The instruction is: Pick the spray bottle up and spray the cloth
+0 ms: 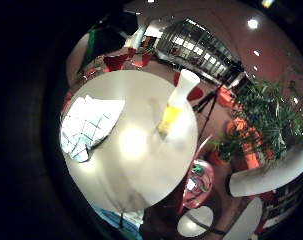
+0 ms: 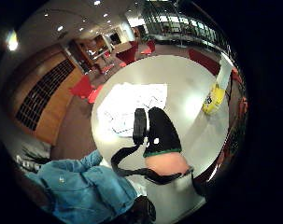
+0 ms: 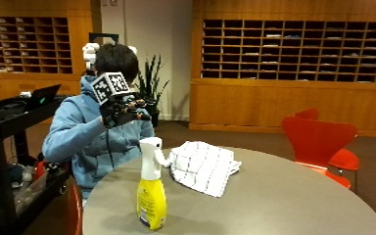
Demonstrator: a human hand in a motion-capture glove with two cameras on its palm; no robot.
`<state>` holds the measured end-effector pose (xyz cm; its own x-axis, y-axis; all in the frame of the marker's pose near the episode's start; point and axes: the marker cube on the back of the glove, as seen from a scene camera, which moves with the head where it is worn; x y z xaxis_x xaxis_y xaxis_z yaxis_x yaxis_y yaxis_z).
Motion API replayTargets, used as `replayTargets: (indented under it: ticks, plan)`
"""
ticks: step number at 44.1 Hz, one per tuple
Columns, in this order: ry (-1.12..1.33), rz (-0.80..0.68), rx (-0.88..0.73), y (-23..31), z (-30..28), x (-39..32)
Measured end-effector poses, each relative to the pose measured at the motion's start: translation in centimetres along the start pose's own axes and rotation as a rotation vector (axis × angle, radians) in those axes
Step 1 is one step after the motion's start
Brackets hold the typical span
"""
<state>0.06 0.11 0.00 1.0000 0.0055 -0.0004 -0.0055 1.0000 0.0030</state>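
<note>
A yellow spray bottle (image 3: 151, 196) with a white trigger head stands upright near the front edge of the round grey table (image 3: 272, 205). Just behind it and slightly to its right lies a folded white checked cloth (image 3: 202, 166). My gloved right hand (image 3: 119, 111) is raised in front of the person's chest and face, well above the table and apart from both things. Its fingers hang loosely curled and hold nothing. Both palm views look down on the table from high up: the bottle (image 1: 176, 107) (image 2: 215, 95) stands alone, the cloth (image 1: 88, 125) (image 2: 131, 105) lies apart from it, and the gloved thumb (image 2: 160, 133) shows.
A red chair (image 3: 321, 139) stands at the table's right side. A black cart (image 3: 5, 127) with equipment stands left of the person. A potted plant (image 3: 150, 78) is behind them. Bare tabletop spreads to the right of the bottle and cloth.
</note>
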Motion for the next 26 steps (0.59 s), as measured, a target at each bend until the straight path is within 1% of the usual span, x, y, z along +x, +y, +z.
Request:
replayTargets:
  ticks: [15,26]
  plan:
    - [-0.016,0.075,0.019,0.7,1.3,2.5]
    - [-0.103,0.212,0.063,0.7,3.0,5.5]
